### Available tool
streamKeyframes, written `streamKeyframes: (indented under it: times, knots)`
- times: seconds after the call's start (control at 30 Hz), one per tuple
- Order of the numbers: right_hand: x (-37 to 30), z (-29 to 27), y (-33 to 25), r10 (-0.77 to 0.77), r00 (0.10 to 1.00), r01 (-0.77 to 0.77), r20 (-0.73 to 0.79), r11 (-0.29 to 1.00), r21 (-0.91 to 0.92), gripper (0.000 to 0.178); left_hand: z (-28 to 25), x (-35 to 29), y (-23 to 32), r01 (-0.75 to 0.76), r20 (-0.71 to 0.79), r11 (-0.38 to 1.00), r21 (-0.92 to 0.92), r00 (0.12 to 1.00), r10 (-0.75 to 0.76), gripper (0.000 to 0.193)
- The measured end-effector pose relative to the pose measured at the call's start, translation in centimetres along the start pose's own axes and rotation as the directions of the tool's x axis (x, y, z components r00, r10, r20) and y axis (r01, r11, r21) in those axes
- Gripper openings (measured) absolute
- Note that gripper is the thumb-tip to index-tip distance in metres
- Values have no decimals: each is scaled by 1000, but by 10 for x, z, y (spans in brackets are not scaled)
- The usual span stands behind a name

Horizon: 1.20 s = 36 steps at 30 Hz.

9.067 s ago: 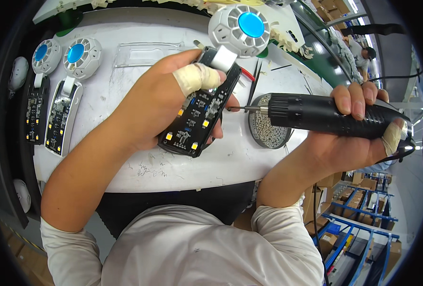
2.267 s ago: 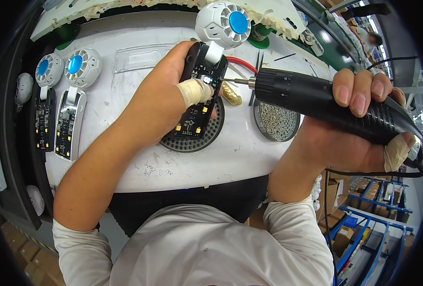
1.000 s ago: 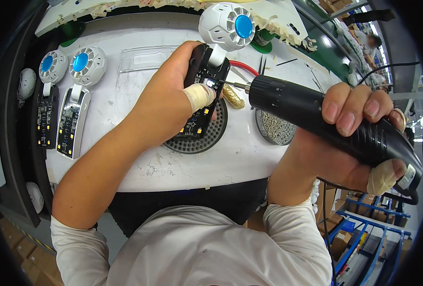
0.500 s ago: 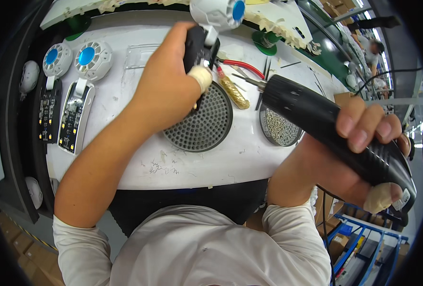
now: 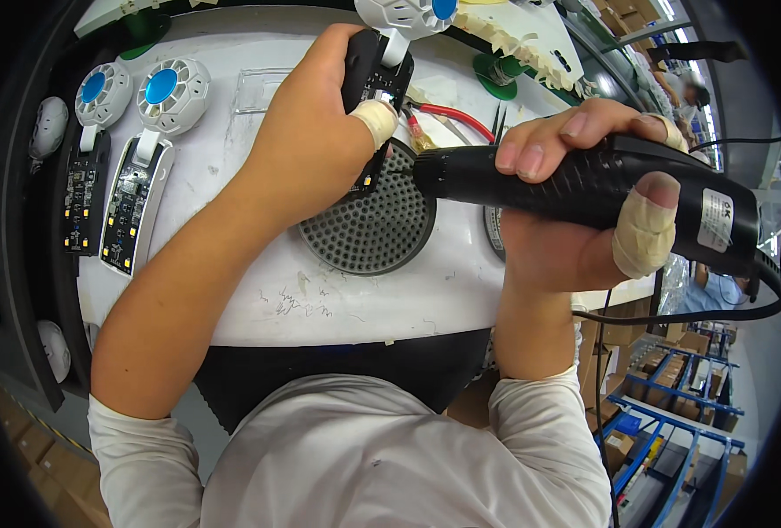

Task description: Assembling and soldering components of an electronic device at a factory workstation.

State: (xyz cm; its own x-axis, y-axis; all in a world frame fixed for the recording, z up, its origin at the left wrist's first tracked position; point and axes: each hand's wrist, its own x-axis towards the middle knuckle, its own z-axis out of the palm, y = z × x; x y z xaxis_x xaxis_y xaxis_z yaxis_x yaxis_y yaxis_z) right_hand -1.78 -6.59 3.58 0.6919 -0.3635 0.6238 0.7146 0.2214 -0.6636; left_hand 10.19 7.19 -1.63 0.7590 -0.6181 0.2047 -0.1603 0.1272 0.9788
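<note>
Two firm grips: circuit board [image 5: 392, 77] in left hand [image 5: 320, 145], upper centre, leaning steeply; power screwdriver [image 5: 463, 172] in right hand [image 5: 553, 251], right of board, nearly level, aimed left.

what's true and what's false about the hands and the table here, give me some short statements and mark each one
1. The left hand holds a black circuit-board unit. True.
2. The red-handled pliers are in the right hand. False: the right hand holds a black power screwdriver; the red-handled pliers lie on the table.
3. Two similar units lie toward the left of the table. True.
4. The round dish below the left hand is bright red. False: the round dish is dark grey.
5. The right thumb is wrapped in pale tape. True.
</note>
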Motion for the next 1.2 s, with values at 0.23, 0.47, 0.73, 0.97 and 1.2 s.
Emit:
streamKeyframes:
  times: [0.23, 0.47, 0.73, 0.97, 1.2]
  knots:
    - [-1, 1, 0, 13, 1000, -13, -23, 1000, -14, 41, 0, -1, 6, 81, 18, 996, -33, 997, -81, 49]
    - [0, -3, 3, 5, 1000, -5, -17, 1000, -1, 41, 2, 1, -2, 4, -2, 1000, -2, 1000, -4, 47]
    - [12, 0, -20, -69, 997, 70, 19, 993, -92, 42, 3, -1, 11, 10, 32, 989, -149, 999, -5, 38]
    - [5, -4, -77, -276, 961, 275, 22, 961, 38, 52, 15, -14, 24, 326, 274, 819, -472, 937, -215, 51]
    - [3, 6, -68, -339, 941, 339, 5, 940, -27, 53, 18, -21, 29, 581, 456, 730, -359, 792, -406, 62]
